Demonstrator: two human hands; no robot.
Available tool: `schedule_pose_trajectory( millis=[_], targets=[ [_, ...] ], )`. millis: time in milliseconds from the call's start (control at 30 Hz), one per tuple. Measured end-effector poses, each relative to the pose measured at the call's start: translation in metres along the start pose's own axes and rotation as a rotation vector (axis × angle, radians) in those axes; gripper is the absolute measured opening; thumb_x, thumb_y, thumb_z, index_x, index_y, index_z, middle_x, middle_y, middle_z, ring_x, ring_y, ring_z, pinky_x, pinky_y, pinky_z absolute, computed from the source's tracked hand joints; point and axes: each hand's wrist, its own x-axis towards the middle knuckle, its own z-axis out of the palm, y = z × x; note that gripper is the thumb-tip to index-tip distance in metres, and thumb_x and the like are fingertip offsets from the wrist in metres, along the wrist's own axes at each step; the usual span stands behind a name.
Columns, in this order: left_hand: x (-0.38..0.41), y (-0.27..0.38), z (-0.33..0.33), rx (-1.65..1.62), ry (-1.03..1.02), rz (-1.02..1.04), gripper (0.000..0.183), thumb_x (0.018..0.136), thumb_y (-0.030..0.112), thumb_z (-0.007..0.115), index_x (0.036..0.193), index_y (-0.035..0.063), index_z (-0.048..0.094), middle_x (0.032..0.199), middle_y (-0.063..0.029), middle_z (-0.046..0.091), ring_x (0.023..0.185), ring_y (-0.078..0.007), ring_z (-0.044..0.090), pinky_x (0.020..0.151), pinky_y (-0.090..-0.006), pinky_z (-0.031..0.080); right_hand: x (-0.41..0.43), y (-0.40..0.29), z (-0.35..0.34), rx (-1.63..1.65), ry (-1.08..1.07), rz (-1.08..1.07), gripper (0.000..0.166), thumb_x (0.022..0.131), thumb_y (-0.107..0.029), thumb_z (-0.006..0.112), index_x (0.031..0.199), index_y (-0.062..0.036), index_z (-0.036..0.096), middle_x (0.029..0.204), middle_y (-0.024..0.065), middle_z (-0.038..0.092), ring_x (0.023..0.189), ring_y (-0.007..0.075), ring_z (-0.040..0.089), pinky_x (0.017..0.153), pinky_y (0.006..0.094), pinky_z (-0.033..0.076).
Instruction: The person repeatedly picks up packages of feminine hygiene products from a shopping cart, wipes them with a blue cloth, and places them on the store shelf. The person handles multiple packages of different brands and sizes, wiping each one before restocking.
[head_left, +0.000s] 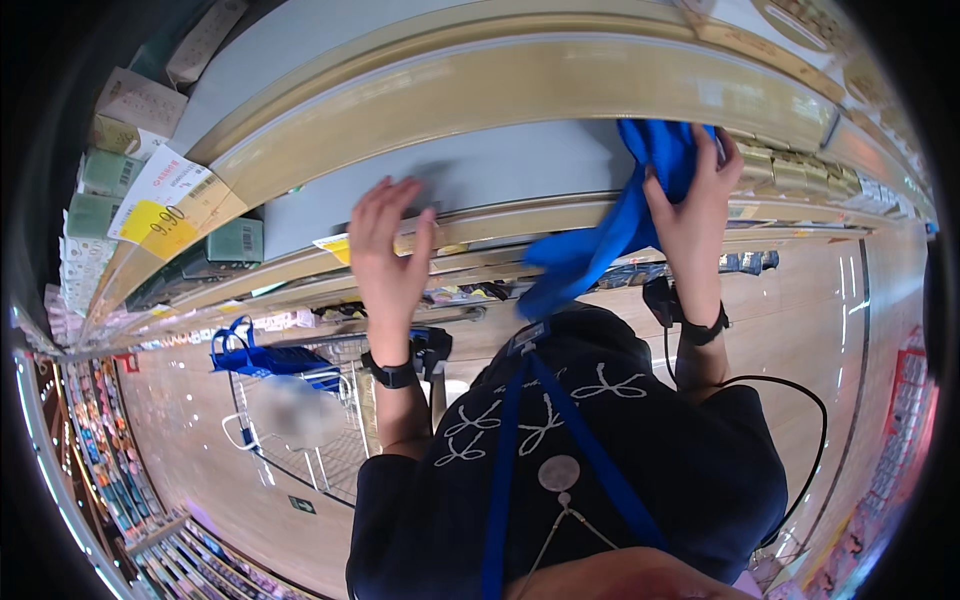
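Observation:
My right hand (690, 195) is closed around a blue cloth (660, 180) on a grey shelf (525, 165). A loose part of the cloth hangs out over the shelf's front edge, blurred. My left hand (391, 251) is at the front of the same shelf with nothing in it, its fingers apart. Just beside its wrist side, a yellow-and-white price tag (335, 246) sits on the shelf edge. Right of the cloth stands a row of gold packages (780, 176).
Green boxes (234, 240) stand at the shelf's left, near a large price tag (169, 206). An upper shelf edge (487, 82) juts above my hands. A wire shopping cart (315, 457) with a blue bag (274, 360) on it stands at my left. A black cable (821, 427) loops by my right arm.

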Motion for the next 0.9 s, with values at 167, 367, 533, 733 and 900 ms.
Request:
schedule_pose_trajectory(
  millis=[167,367,533,733,900],
  targets=[
    [-0.019,-0.031,-0.003,0.312,0.058,-0.179,0.022,0.087,0.022,0.072,0.107,0.0127,0.071,0.117,-0.0050,0.066,0.125,-0.0301,0.053,0.112,-0.0538,0.029,0.014,0.012,0.052,-0.297,-0.353,-0.006,0.055,0.074,-0.014,0.076,0.125,-0.0035,0.059,0.117,0.0265,0.058,0.102,0.0456,0.058,0.090,0.0485,0.049],
    [-0.042,-0.059,-0.027,0.354,0.099,-0.223,0.013,0.086,0.022,0.073,0.097,0.0168,0.075,0.113,0.0009,0.068,0.122,-0.0270,0.055,0.112,-0.0577,0.027,0.019,-0.025,0.073,-0.056,-0.580,-0.298,0.060,0.076,-0.009,0.072,0.134,-0.0076,0.056,0.123,0.0249,0.058,0.109,0.0446,0.057,0.090,0.0487,0.051],
    [-0.051,-0.068,-0.042,0.312,0.083,-0.128,0.022,0.079,0.008,0.074,0.099,0.0173,0.077,0.100,0.0010,0.073,0.107,-0.0228,0.062,0.109,-0.0497,0.037,0.021,-0.077,0.105,0.108,-0.649,-0.410,0.062,0.078,-0.004,0.068,0.139,-0.0123,0.054,0.134,0.0224,0.052,0.116,0.0435,0.054,0.099,0.0465,0.047],
    [-0.056,-0.075,-0.043,0.249,0.101,-0.082,0.030,0.073,0.005,0.070,0.099,0.0194,0.078,0.103,0.0040,0.073,0.101,-0.0203,0.063,0.110,-0.0494,0.039,0.010,-0.156,0.164,0.254,-0.740,-0.539,0.063,0.078,0.000,0.063,0.138,-0.0190,0.057,0.142,0.0165,0.048,0.121,0.0412,0.053,0.103,0.0443,0.045],
    [-0.047,-0.092,-0.043,0.164,0.105,-0.034,0.032,0.071,-0.001,0.067,0.093,0.0180,0.080,0.095,0.0018,0.075,0.092,-0.0198,0.063,0.106,-0.0456,0.042,0.014,-0.191,0.189,0.377,-0.868,-0.645,0.064,0.077,0.002,0.059,0.135,-0.0253,0.060,0.141,0.0129,0.050,0.121,0.0366,0.054,0.105,0.0420,0.044]
  ],
)
